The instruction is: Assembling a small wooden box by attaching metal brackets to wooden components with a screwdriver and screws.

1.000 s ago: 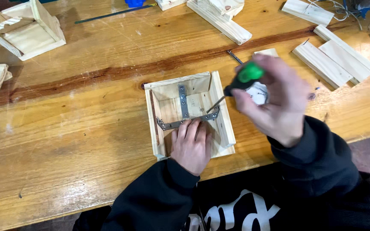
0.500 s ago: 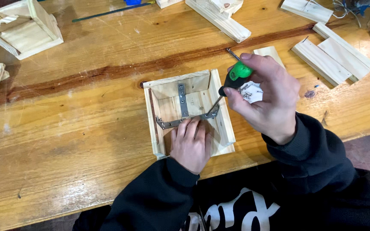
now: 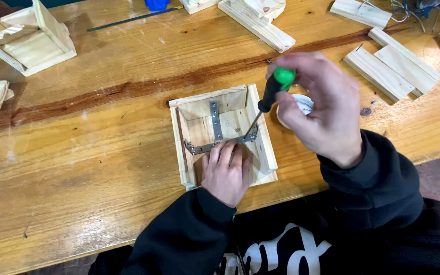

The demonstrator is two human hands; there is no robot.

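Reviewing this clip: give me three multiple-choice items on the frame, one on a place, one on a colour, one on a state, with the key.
1. Where does the left hand rest?
A. inside the open wooden box
B. on the planks at right
C. on the bare table

2. What colour is the cap of the screwdriver?
A. red
B. green
C. yellow

3. How does the right hand stand?
A. open and flat
B. shut on the screwdriver
C. out of view

Key: A, its fingers press the metal bracket in the box; B, the cap is bright green; B, fingers wrap the handle.
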